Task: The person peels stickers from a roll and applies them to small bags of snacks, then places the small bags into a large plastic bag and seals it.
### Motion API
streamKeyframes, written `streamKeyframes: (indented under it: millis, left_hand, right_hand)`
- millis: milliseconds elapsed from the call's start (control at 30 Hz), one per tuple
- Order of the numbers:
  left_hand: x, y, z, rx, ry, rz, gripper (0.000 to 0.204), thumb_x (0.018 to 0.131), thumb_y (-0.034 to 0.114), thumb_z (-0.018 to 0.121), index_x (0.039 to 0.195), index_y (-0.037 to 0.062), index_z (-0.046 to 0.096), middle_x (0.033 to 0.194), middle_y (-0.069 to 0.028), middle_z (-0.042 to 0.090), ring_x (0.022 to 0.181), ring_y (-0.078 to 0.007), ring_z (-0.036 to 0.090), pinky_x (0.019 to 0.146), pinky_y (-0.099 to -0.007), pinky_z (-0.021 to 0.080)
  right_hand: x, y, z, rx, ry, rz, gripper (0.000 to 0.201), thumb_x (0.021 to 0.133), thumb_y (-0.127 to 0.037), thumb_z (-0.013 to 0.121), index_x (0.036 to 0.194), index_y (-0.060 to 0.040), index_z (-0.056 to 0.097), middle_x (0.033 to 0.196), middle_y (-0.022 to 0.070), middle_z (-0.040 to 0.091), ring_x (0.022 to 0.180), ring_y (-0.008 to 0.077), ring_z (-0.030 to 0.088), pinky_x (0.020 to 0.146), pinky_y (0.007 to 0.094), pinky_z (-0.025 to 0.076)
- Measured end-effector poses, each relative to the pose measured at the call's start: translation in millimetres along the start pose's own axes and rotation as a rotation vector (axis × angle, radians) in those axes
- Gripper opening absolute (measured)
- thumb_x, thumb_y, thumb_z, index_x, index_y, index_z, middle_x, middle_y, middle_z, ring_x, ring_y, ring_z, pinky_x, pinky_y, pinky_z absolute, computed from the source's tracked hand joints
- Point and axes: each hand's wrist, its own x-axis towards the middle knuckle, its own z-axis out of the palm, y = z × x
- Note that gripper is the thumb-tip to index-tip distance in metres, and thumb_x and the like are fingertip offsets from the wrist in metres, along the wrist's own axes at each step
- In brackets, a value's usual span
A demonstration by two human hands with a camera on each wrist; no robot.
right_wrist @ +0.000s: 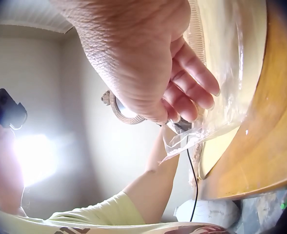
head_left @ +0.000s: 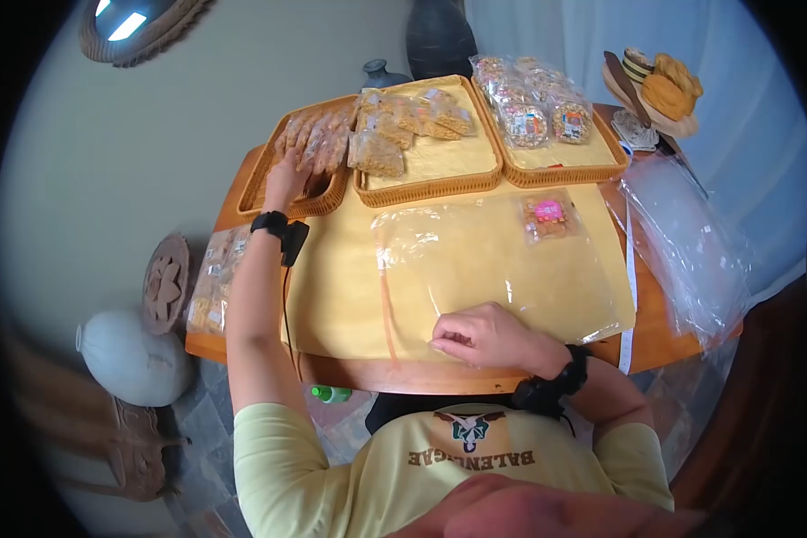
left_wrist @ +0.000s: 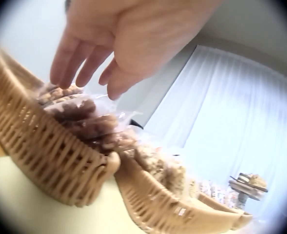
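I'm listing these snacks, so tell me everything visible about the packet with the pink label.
The packet is small, of what looks like clear, shiny film, with a bright pink label over orange-brown pieces. The print is too small to read. It lies flat near the far right corner of the large clear plastic; whether inside or on top, I cannot tell. Neither the left hand nor the right hand touches it.
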Motion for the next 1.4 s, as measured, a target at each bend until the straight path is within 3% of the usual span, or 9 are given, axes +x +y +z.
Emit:
streamKeyframes:
  millis: [167,333,500,600,667,733,867,1200,1400]
  left_hand:
    - [13.6,-1.8,12.0,0.198,-0.114,-0.052,0.034,0.08,0.028,0.051,0.111,0.0148,0.049,0.088,-0.0201,0.061,0.083,-0.0383,0.058,0.07,-0.0463,0.046]
    - [14.3,8.8,4.9,0.284,-0.119,-0.091,0.028,0.082,0.029,0.048,0.106,0.0151,0.05,0.085,-0.0185,0.062,0.082,-0.0355,0.059,0.069,-0.0456,0.047]
    - [8.7,10.7,-29.8,0.348,0.067,-0.161,0.029,0.08,0.039,0.05,0.098,0.0165,0.056,0.083,-0.0148,0.062,0.079,-0.0356,0.059,0.065,-0.0437,0.047]
    - [-13.2,20.6,-60.9,0.27,0.203,-0.008,0.022,0.08,0.032,0.057,0.094,0.0154,0.058,0.082,-0.0153,0.061,0.07,-0.0336,0.059,0.061,-0.0404,0.048]
    - [-30.6,24.6,-80.3,-0.13,0.221,0.285,0.028,0.078,0.019,0.062,0.103,0.0099,0.056,0.076,-0.0092,0.061,0.062,-0.023,0.059,0.052,-0.0317,0.047]
    - [-68.7,71.1,-105.5,-0.615,-0.192,-0.138,0.033,0.079,0.014,0.061,0.109,0.0018,0.052,0.073,-0.0042,0.059,0.059,-0.0123,0.057,0.047,-0.0237,0.045]
    - [-121.9,106.9,-111.9,-1.009,-0.649,-0.215,0.024,0.081,0.012,0.058,0.1,-0.0004,0.051,0.073,-0.0053,0.058,0.055,-0.01,0.057,0.048,-0.0217,0.049]
    - [-164.2,105.3,-84.9,-1.251,-1.008,-0.62,0.022,0.084,0.012,0.05,0.099,-0.0034,0.048,0.074,-0.0128,0.059,0.057,-0.0212,0.062,0.053,-0.0275,0.053]
    - [-165.7,153.3,-46.1,-1.407,-1.198,-0.535,0.03,0.09,0.016,0.042,0.113,-0.0035,0.039,0.09,-0.017,0.058,0.078,-0.0252,0.063,0.063,-0.0308,0.054]
  right_hand:
    - [-2.0,3.1,4.6,-0.102,0.072,-0.119,0.009,0.077,-0.015,0.06,0.073,-0.0085,0.056,0.06,0.0062,0.055,0.052,0.0217,0.055,0.048,0.0311,0.044]
    - [-1.7,1.8,6.1,-0.051,0.061,-0.104,0.011,0.078,-0.016,0.058,0.072,-0.0079,0.054,0.061,0.0075,0.055,0.054,0.0246,0.055,0.049,0.0339,0.044]
    - [-2.5,3.2,7.4,-0.013,0.097,-0.1,0.013,0.078,-0.017,0.056,0.071,-0.0068,0.051,0.059,0.009,0.053,0.053,0.0267,0.053,0.048,0.0357,0.042]
    - [-2.9,1.5,7.6,-0.03,0.095,-0.113,0.014,0.078,-0.016,0.056,0.07,-0.0059,0.05,0.058,0.0093,0.052,0.051,0.0269,0.052,0.047,0.0359,0.042]
    - [-2.0,0.5,8.0,-0.05,0.09,-0.145,0.015,0.078,-0.015,0.055,0.069,-0.0054,0.048,0.057,0.0093,0.051,0.05,0.027,0.052,0.046,0.0365,0.041]
    - [-1.8,0.4,8.3,-0.04,0.087,-0.132,0.016,0.078,-0.015,0.055,0.069,-0.0054,0.048,0.056,0.0093,0.05,0.05,0.027,0.052,0.046,0.0363,0.041]
    - [-1.7,0.7,8.2,-0.05,0.084,-0.142,0.016,0.078,-0.015,0.055,0.069,-0.0052,0.047,0.056,0.0093,0.049,0.05,0.0271,0.052,0.047,0.0362,0.041]
    - [-4.2,-0.6,6.6,-0.095,0.047,-0.129,0.009,0.078,-0.014,0.057,0.073,-0.0068,0.053,0.064,0.0058,0.054,0.055,0.0227,0.055,0.049,0.032,0.044]
    - [-4.3,-5.0,4.9,-0.104,0.06,-0.186,0.009,0.078,-0.014,0.057,0.074,-0.0072,0.052,0.063,0.0055,0.052,0.057,0.0223,0.055,0.049,0.0313,0.044]
